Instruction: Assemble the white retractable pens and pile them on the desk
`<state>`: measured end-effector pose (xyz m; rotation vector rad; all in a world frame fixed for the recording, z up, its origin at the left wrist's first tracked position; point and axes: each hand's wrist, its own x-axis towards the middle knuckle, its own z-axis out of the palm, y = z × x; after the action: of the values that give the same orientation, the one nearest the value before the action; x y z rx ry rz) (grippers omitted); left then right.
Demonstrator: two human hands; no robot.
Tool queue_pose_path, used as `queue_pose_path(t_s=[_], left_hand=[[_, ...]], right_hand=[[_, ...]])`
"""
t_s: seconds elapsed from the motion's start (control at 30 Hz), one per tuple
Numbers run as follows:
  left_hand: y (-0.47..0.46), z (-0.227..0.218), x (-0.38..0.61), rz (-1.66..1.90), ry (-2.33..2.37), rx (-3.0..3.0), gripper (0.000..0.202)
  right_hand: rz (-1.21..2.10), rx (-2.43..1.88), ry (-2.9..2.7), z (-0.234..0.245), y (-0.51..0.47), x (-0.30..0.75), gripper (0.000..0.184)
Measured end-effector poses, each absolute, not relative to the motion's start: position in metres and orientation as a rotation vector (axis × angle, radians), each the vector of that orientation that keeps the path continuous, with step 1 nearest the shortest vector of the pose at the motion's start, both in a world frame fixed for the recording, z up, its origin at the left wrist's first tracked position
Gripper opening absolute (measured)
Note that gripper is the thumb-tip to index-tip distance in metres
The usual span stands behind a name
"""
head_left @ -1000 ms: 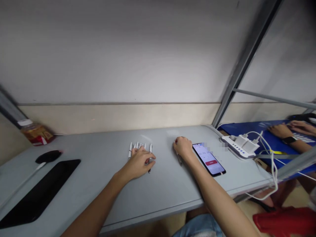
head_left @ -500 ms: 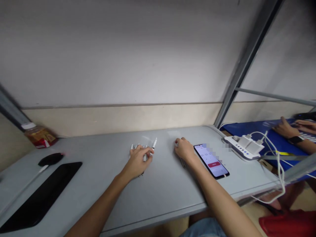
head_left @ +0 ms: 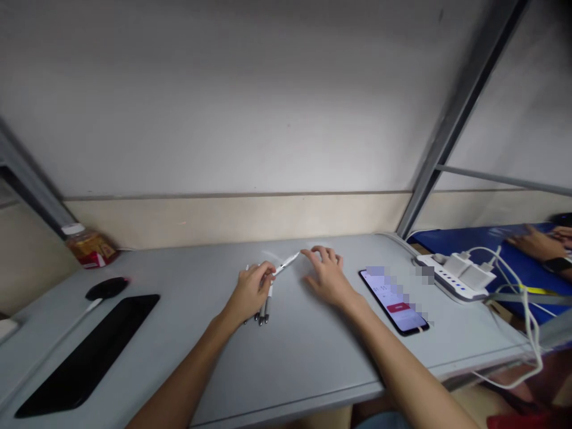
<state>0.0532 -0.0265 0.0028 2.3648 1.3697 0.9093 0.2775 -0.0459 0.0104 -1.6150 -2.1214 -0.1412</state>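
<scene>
Near the middle of the desk my left hand [head_left: 251,290] pinches a white pen [head_left: 289,260] between thumb and fingers. Its far end points up and to the right. Several more pens [head_left: 263,314] lie under that hand, partly hidden by it, their grey barrels and dark ends sticking out toward me. My right hand [head_left: 329,275] is open, thumb and index finger apart. Its index fingertip is at the far end of the white pen; whether it touches, I cannot tell.
A phone [head_left: 393,301] with a lit screen lies right of my right arm. Beyond it sits a power strip [head_left: 451,277] with white plugs and cables. At left are a black pad [head_left: 89,354], a black disc [head_left: 107,288] and a bottle [head_left: 92,247]. Another person's hand [head_left: 531,241] is at far right.
My right hand has opened and moved toward the white pen. That pen now leans further to the right. More pen ends show below my left hand. The view has shifted slightly.
</scene>
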Motion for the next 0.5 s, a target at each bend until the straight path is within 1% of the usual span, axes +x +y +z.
queue_pose_path(t_s=[0.1,0.2,0.23,0.37,0.5], left_hand=[[-0.0258,-0.0010,0.0530,0.887,1.361,2.463,0.017],[-0.0252,-0.0036,0.0525,0.864,1.321,2.523,0.020],[-0.0253,-0.0036,0.0524,0.854,1.313,2.529,0.021],[-0.0279,0.0005,0.0527,0.827,1.262,2.576,0.026],[-0.0296,0.0039,0.0531,0.835,1.195,2.612,0.029]], right_hand=[[-0.092,-1.410,-2.208,0.0115,-0.0504,0.2677,0.053],[0.065,-1.368,-2.265,0.0098,-0.0498,0.2658,0.030],[0.158,-1.356,-2.261,0.0094,-0.0490,0.2666,0.029],[0.614,-1.253,-2.089,0.0101,-0.0447,0.2716,0.035],[1.182,-1.170,-1.852,0.0101,-0.0407,0.2755,0.039]])
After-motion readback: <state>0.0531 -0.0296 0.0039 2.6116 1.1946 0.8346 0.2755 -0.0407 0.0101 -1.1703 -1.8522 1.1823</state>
